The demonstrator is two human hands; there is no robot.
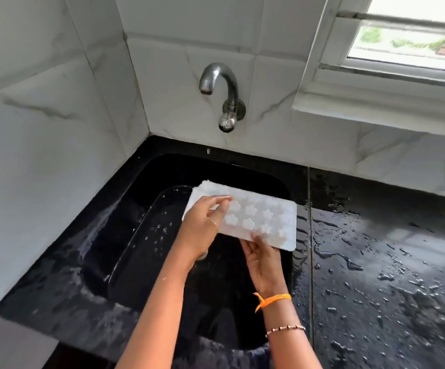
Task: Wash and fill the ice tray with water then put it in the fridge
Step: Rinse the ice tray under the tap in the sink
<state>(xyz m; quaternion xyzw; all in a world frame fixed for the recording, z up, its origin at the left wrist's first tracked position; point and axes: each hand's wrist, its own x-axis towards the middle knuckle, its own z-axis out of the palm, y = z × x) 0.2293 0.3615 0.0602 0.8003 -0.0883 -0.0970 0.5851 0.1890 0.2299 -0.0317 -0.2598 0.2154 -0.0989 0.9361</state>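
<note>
Both hands gripping the ice tray point(266, 217) over the sink point(216, 169): left point(202, 227) on top, right point(262, 258) beneath.

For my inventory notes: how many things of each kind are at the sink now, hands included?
Hands: 2, left, right
Ice tray: 1
Clear lid: 1
Tap: 1
Sink: 1
Total: 6

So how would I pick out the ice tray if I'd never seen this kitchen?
Find the black sink under the curved metal tap in the tiled corner. Over the basin, the left hand and right hand hold a flat white ice tray. Unlike the clear tray lying beneath it, it is opaque, with flower-shaped bumps.
</note>
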